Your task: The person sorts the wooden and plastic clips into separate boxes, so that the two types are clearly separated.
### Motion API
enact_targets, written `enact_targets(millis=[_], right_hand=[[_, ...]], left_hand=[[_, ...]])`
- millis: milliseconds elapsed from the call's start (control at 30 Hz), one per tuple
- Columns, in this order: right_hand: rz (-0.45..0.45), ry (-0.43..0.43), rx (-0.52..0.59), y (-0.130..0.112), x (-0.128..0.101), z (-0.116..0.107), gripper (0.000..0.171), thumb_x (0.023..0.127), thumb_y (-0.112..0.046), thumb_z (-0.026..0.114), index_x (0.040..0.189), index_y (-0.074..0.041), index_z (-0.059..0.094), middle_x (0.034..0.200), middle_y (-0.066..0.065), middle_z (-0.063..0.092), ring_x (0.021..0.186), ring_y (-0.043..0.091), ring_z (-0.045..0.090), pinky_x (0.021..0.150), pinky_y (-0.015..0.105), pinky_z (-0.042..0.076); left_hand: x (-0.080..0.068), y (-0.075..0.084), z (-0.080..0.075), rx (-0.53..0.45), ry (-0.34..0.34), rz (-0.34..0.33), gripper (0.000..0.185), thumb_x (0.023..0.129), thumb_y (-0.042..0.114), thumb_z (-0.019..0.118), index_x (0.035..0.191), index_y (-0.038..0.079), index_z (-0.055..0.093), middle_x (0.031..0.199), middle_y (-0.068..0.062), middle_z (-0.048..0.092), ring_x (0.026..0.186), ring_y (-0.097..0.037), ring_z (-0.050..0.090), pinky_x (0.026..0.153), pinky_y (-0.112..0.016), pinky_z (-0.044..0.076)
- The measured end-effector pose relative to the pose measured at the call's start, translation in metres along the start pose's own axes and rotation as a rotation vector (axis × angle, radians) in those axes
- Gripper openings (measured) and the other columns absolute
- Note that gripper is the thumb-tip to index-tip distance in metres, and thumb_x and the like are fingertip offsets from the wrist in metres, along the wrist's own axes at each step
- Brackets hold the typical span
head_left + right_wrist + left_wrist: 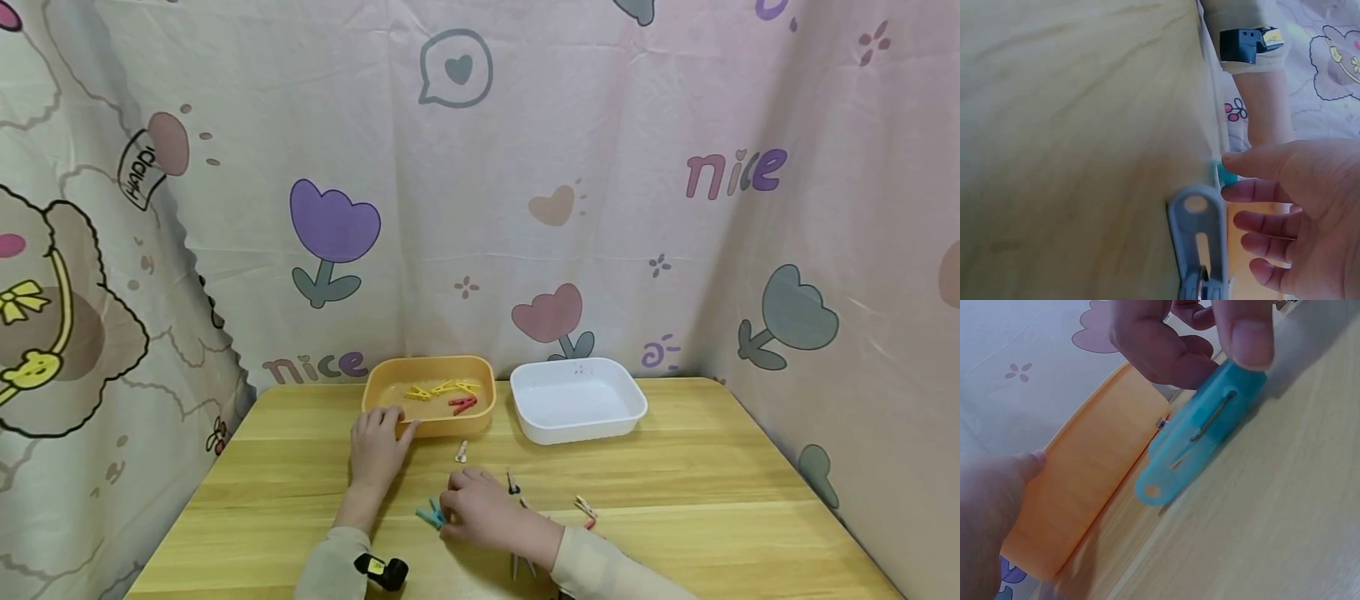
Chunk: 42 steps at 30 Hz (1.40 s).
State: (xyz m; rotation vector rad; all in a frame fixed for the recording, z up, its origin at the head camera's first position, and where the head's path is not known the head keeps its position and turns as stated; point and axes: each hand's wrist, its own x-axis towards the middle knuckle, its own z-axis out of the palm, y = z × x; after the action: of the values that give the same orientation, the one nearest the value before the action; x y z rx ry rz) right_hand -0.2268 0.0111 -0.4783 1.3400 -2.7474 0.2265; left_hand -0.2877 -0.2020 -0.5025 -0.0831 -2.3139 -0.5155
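My left hand (377, 446) holds the near left corner of an orange plastic bin (431, 429), its thumb against the outer wall in the left wrist view. Inside the bin lie several yellow clothespins (420, 393) and a red clothespin (463, 404). My right hand (480, 510), low over the table in front of the bin, pinches a translucent teal clothespin (1204, 434) by one end between thumb and index finger. The right wrist view shows only a bit of teal at those fingertips. A grey clothespin (1197, 231) stands large in that view, below the right hand's thumb.
A white plastic bin (577, 408) stands right of the orange one. On the wooden table (712, 483) lie a white clothespin (461, 452), a dark blue clothespin (513, 483), a cream clothespin (585, 506) and others partly behind the right forearm. A printed curtain (465, 208) hangs behind.
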Motion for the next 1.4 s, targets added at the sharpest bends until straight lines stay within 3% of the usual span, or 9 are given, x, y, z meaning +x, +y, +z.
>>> enact_targets(millis=[367,567,833,1400], right_hand=[[0.018,0.059,-0.015,0.011,-0.001,-0.008,0.016,0.083,-0.041,0.074,0.087,-0.027,0.069,0.088,-0.012,0.054,0.08,0.002,0.043,0.066,0.017,0.031],[0.031,0.105,-0.031,0.021,0.001,-0.012,0.016,0.083,-0.039,0.075,0.087,-0.024,0.069,0.089,-0.009,0.056,0.079,0.005,0.042,0.064,0.017,0.03],[0.054,0.155,-0.038,0.032,0.006,-0.022,0.016,0.083,-0.037,0.076,0.084,-0.023,0.067,0.092,-0.007,0.056,0.085,0.008,0.049,0.067,0.02,0.034],[0.092,0.224,-0.03,0.045,0.023,-0.052,0.018,0.083,-0.036,0.076,0.089,-0.02,0.072,0.09,-0.004,0.059,0.078,0.011,0.049,0.064,0.022,0.037]], left_hand=[[-0.001,0.0,0.0,-0.007,-0.007,0.0,0.03,0.082,0.034,0.077,0.091,0.01,0.062,0.087,-0.011,0.059,0.087,-0.034,0.053,0.085,-0.049,0.04],[0.0,-0.002,0.001,0.007,0.023,0.028,0.031,0.081,0.034,0.078,0.09,0.01,0.062,0.086,-0.011,0.06,0.084,-0.033,0.052,0.083,-0.048,0.04],[0.0,-0.001,0.002,0.008,0.036,0.033,0.031,0.08,0.033,0.079,0.09,0.009,0.062,0.085,-0.011,0.06,0.084,-0.034,0.053,0.083,-0.048,0.041],[-0.001,-0.001,0.001,0.011,0.016,0.024,0.03,0.08,0.032,0.08,0.09,0.01,0.062,0.087,-0.012,0.061,0.086,-0.035,0.054,0.085,-0.048,0.041]])
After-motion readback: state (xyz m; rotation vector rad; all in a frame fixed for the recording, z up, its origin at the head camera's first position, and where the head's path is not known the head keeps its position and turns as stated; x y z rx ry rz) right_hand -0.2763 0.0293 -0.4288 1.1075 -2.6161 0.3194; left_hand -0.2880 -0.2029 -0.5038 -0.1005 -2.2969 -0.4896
